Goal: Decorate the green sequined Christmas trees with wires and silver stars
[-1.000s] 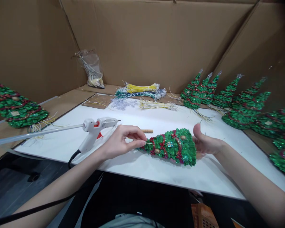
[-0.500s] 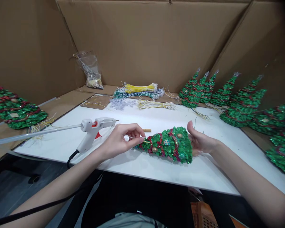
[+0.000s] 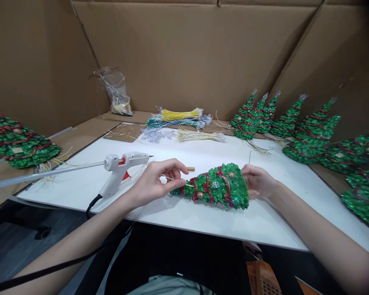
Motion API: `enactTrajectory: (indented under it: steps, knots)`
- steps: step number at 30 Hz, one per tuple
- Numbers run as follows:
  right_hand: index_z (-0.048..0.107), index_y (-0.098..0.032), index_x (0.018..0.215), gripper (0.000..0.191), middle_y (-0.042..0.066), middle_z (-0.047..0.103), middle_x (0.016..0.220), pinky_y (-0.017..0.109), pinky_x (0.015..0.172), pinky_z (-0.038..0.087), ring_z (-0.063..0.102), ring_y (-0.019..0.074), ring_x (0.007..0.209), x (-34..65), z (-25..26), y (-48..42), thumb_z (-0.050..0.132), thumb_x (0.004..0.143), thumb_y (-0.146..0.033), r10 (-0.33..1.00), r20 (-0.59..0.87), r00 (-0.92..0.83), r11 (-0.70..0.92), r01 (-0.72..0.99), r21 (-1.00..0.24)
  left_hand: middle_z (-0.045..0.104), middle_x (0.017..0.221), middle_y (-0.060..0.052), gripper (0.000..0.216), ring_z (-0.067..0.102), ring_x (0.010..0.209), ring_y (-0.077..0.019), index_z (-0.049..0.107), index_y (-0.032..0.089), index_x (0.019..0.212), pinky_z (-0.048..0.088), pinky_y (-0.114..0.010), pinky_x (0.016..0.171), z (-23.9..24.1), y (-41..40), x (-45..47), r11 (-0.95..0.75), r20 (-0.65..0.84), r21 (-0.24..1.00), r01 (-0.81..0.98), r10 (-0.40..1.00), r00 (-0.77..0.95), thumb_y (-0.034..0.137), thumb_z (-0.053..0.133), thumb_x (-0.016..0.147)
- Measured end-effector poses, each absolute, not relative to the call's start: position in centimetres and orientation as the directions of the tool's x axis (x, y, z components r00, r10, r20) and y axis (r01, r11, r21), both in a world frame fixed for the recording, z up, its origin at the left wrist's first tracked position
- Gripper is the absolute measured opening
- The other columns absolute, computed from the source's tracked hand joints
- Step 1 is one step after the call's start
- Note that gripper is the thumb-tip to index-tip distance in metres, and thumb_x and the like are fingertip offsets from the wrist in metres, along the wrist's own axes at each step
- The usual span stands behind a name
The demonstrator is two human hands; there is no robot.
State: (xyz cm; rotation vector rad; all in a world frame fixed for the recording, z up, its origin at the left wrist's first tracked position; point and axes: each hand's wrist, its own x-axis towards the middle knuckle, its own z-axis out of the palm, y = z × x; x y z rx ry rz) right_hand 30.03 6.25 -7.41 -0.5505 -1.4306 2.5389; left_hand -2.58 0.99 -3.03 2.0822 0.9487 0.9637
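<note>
A green sequined Christmas tree ornament with red garlands lies on its side on the white board. My left hand pinches a thin yellow wire at the tree's pointed tip. At the tree's wide base is my right hand, with fingers curled against it. A white glue gun with a long clear glue stick rests left of my left hand.
Bundles of yellow, green and silver wires lie at the back. Several finished trees line the right side and one tree sits at left. A plastic bag leans on the cardboard walls. A small wooden dowel lies nearby.
My right hand has dropped from an upright thumb position and closed in on the tree's base. The tree has shifted slightly left. My left hand has kept its pinch at the tip.
</note>
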Motion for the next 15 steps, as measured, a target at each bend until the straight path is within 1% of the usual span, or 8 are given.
enactTrajectory:
  steps: [2, 4, 6, 9, 10, 12, 15]
  knots:
    - [0.047, -0.019, 0.060, 0.040, -0.006, 0.032, 0.037, 0.023, 0.032, 0.011, 0.019, 0.0078, 0.030, 30.1, -7.6, 6.2, 0.043, 0.084, -0.052, 0.350, -0.256, -0.901, -0.493, 0.056, -0.868, 0.064, 0.076, 0.001, 0.011, 0.059, 0.068, -0.0097, 0.068, 0.014, 0.098, 0.048, -0.021, 0.067, -3.1, 0.9, -2.5, -0.534, 0.355, 0.776, 0.334, 0.809, 0.469, 0.019, 0.067, 0.088]
    - [0.045, -0.020, 0.060, 0.041, -0.007, 0.030, 0.036, 0.022, 0.032, 0.011, 0.018, 0.0070, 0.030, 30.1, -7.5, 6.1, 0.046, 0.086, -0.051, 0.387, -0.295, -0.874, -0.454, 0.097, -0.886, 0.064, 0.077, 0.000, 0.011, 0.059, 0.069, -0.0103, 0.068, 0.014, 0.098, 0.048, -0.021, 0.067, -3.2, 0.7, -2.5, -0.541, 0.363, 0.769, 0.340, 0.808, 0.465, 0.019, 0.067, 0.088]
    - [0.044, -0.020, 0.061, 0.042, -0.010, 0.027, 0.035, 0.020, 0.033, 0.012, 0.016, 0.0053, 0.030, 29.9, -7.3, 5.9, 0.051, 0.089, -0.051, 0.447, -0.327, -0.832, -0.391, 0.148, -0.909, 0.064, 0.077, 0.000, 0.010, 0.059, 0.069, -0.0103, 0.068, 0.015, 0.098, 0.049, -0.022, 0.067, -3.2, 0.5, -2.5, -0.555, 0.376, 0.757, 0.344, 0.801, 0.465, 0.019, 0.067, 0.089]
    - [0.040, -0.020, 0.060, 0.046, -0.013, 0.021, 0.035, 0.018, 0.034, 0.012, 0.014, 0.0032, 0.032, 29.7, -6.6, 5.7, 0.060, 0.087, -0.052, 0.527, -0.357, -0.771, -0.310, 0.216, -0.926, 0.065, 0.076, 0.000, 0.009, 0.059, 0.067, -0.0100, 0.068, 0.015, 0.097, 0.049, -0.021, 0.066, -3.2, 0.2, -2.2, -0.591, 0.407, 0.727, 0.350, 0.781, 0.473, 0.018, 0.067, 0.089]
    - [0.041, -0.020, 0.061, 0.047, -0.013, 0.021, 0.036, 0.018, 0.034, 0.012, 0.014, 0.0030, 0.033, 29.6, -6.4, 5.6, 0.063, 0.085, -0.053, 0.544, -0.365, -0.755, -0.292, 0.238, -0.926, 0.065, 0.076, 0.000, 0.008, 0.059, 0.067, -0.0099, 0.068, 0.015, 0.097, 0.049, -0.021, 0.066, -3.2, 0.0, -2.1, -0.603, 0.418, 0.715, 0.353, 0.774, 0.476, 0.018, 0.066, 0.089]
    - [0.049, -0.020, 0.068, 0.043, -0.013, 0.022, 0.039, 0.018, 0.034, 0.011, 0.015, 0.0030, 0.035, 29.5, -6.0, 5.4, 0.068, 0.081, -0.055, 0.563, -0.384, -0.732, -0.273, 0.274, -0.922, 0.067, 0.077, 0.000, 0.007, 0.060, 0.067, -0.0097, 0.068, 0.016, 0.096, 0.050, -0.020, 0.065, -3.2, -0.2, -1.8, -0.629, 0.441, 0.691, 0.358, 0.758, 0.481, 0.017, 0.066, 0.089]
    - [0.058, -0.019, 0.084, 0.034, -0.012, 0.028, 0.047, 0.018, 0.036, 0.011, 0.018, 0.0033, 0.040, 29.2, -5.6, 5.1, 0.072, 0.079, -0.049, 0.610, -0.396, -0.686, -0.228, 0.327, -0.917, 0.068, 0.079, 0.000, 0.007, 0.061, 0.066, -0.0089, 0.069, 0.016, 0.094, 0.050, -0.019, 0.064, -3.2, -0.3, -1.4, -0.659, 0.462, 0.659, 0.363, 0.736, 0.495, 0.015, 0.067, 0.088]
